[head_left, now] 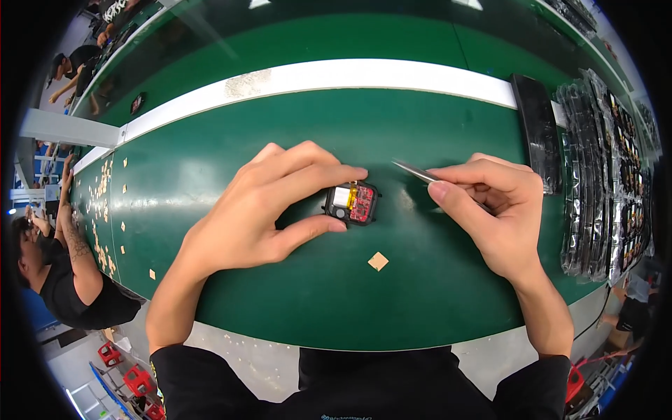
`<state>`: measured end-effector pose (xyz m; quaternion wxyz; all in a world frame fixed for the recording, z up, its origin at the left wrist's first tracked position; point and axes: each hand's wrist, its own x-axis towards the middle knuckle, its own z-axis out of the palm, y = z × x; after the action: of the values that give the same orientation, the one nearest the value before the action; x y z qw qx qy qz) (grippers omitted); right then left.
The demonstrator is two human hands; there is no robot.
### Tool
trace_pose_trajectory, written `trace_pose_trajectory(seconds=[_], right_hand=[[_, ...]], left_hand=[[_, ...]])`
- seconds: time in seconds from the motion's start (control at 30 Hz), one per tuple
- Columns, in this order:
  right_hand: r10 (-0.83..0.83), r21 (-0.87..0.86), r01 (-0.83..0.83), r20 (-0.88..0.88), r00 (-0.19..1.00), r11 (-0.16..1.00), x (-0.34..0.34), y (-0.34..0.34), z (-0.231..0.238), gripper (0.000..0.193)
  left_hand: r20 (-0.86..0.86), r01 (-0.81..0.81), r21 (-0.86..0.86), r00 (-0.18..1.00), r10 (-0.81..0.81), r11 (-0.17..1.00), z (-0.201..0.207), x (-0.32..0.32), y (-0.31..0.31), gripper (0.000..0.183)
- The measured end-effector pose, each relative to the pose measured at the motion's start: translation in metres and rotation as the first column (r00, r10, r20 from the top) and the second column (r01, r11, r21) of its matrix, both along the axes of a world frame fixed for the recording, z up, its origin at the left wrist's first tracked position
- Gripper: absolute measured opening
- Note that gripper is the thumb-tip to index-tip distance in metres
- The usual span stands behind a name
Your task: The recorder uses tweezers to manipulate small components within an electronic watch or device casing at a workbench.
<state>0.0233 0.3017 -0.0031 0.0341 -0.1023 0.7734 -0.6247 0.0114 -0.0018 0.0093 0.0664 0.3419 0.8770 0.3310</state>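
Note:
My left hand (273, 203) grips a small black device housing (372, 207) by its edges, forefinger on the far side and thumb on the near side. Inside the housing lie a red circuit board (362, 203), a silver-white block and a strip of yellow tape. To the right, my right hand (493, 203) pinches metal tweezers (414, 170) between thumb and forefinger. Their tips point left, above the green table and apart from the housing. A small tan square piece (378, 261) lies on the table just nearer to me than the housing.
Stacked plastic trays (595, 182) of small parts stand at the right, beside a long black box (535, 133). Many tan scraps (105, 210) lie scattered at the left end of the green table (280, 301). A white rail (336, 73) crosses behind; a co-worker (77, 280) sits at left.

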Motion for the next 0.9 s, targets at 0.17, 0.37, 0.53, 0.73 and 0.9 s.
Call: trace_pose_trajectory(seconds=[0.17, 0.37, 0.53, 0.73, 0.9], right_hand=[[0.075, 0.014, -0.074, -0.094, 0.993, 0.997, 0.006, -0.004, -0.001, 0.010], [0.168, 0.191, -0.120, -0.258, 0.952, 0.974, 0.005, -0.010, -0.004, 0.007], [0.200, 0.238, -0.132, -0.293, 0.935, 0.962, 0.006, -0.012, -0.009, 0.013], [0.192, 0.266, -0.106, -0.320, 0.928, 0.958, 0.004, -0.013, -0.009, 0.013], [0.189, 0.266, -0.091, -0.371, 0.909, 0.960, 0.004, -0.011, -0.011, 0.016]], left_hand=[[-0.040, -0.001, 0.032, 0.999, 0.002, 1.000, -0.003, 0.003, 0.006, 0.059], [-0.017, 0.001, 0.030, 1.000, 0.000, 1.000, -0.005, 0.001, 0.008, 0.059], [-0.028, 0.009, -0.001, 1.000, -0.009, 1.000, -0.004, 0.001, 0.008, 0.061], [-0.055, 0.033, -0.020, 0.998, -0.034, 0.999, -0.002, -0.003, 0.008, 0.065], [-0.056, 0.001, -0.007, 0.998, -0.002, 1.000, -0.003, -0.001, 0.006, 0.067]])
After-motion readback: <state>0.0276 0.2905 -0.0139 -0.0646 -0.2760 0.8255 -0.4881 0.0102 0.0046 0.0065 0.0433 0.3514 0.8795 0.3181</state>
